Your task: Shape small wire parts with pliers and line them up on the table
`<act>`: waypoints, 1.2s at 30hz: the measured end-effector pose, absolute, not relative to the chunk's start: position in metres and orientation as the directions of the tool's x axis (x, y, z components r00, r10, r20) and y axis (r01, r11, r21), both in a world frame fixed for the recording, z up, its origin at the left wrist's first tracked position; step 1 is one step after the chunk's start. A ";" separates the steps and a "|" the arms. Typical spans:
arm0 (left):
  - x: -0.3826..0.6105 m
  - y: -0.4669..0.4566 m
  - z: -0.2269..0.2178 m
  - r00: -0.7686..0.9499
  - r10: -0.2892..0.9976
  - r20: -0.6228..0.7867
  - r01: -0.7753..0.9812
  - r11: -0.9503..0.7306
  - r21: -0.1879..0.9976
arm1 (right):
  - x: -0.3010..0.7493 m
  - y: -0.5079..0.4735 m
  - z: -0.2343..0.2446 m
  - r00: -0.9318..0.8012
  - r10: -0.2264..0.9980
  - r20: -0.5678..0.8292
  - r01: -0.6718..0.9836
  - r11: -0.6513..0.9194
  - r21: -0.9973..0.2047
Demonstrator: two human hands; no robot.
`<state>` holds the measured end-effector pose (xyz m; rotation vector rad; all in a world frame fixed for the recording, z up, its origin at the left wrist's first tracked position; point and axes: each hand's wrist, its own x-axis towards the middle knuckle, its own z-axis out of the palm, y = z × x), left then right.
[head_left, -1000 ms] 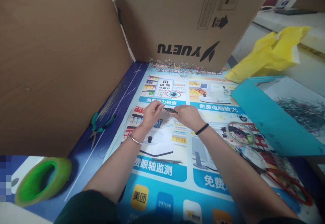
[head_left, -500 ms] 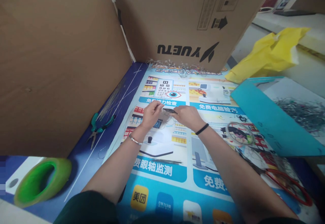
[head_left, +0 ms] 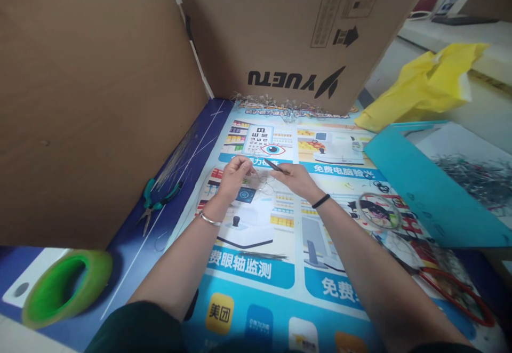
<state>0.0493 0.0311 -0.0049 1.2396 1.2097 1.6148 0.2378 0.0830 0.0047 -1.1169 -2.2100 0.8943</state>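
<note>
My left hand (head_left: 235, 178) is closed in a pinch on a thin wire (head_left: 264, 186), which hangs in a loose loop below the fingertips. Wrapped in the fingers of my right hand (head_left: 299, 181) is a small dark tool with a slim pointed tip (head_left: 273, 166), perhaps tweezers or snips. Its tip points up and to the left, a short gap from my left fingertips. Both hands are above a printed blue-and-white sheet (head_left: 288, 225). A bundle of fine dark wires (head_left: 260, 255) lies below them on the sheet.
Cardboard walls (head_left: 100, 102) rise left and behind. At left are teal-handled pliers (head_left: 154, 202), loose thin wires (head_left: 176, 158) and a tape roll (head_left: 86, 299). To the right sit red-handled scissors (head_left: 456, 294), a clear ring-shaped spool (head_left: 378, 211), a blue box (head_left: 420, 193) of tangled wire and a yellow bag (head_left: 424, 86).
My hands have drawn slightly apart. The dark tool's tip has swung upward, and the wire loop between the hands shows more clearly.
</note>
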 end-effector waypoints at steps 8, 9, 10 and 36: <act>0.051 0.031 -0.005 -0.273 0.939 0.210 -0.028 -0.226 0.974 | 0.238 0.084 0.003 -0.551 0.825 0.130 0.497 0.449 -0.742; 0.051 0.031 -0.005 -0.288 0.935 0.209 -0.024 -0.225 0.974 | 0.238 0.085 0.002 -0.547 0.826 0.138 0.487 0.448 -0.750; 0.050 0.031 -0.005 -0.309 0.928 0.207 -0.020 -0.224 0.974 | 0.238 0.086 0.001 -0.540 0.828 0.148 0.475 0.445 -0.759; 0.031 0.044 -0.015 -0.750 0.654 0.097 -0.102 -0.259 0.961 | 0.241 0.059 0.039 -0.594 0.804 -0.032 0.784 0.588 0.200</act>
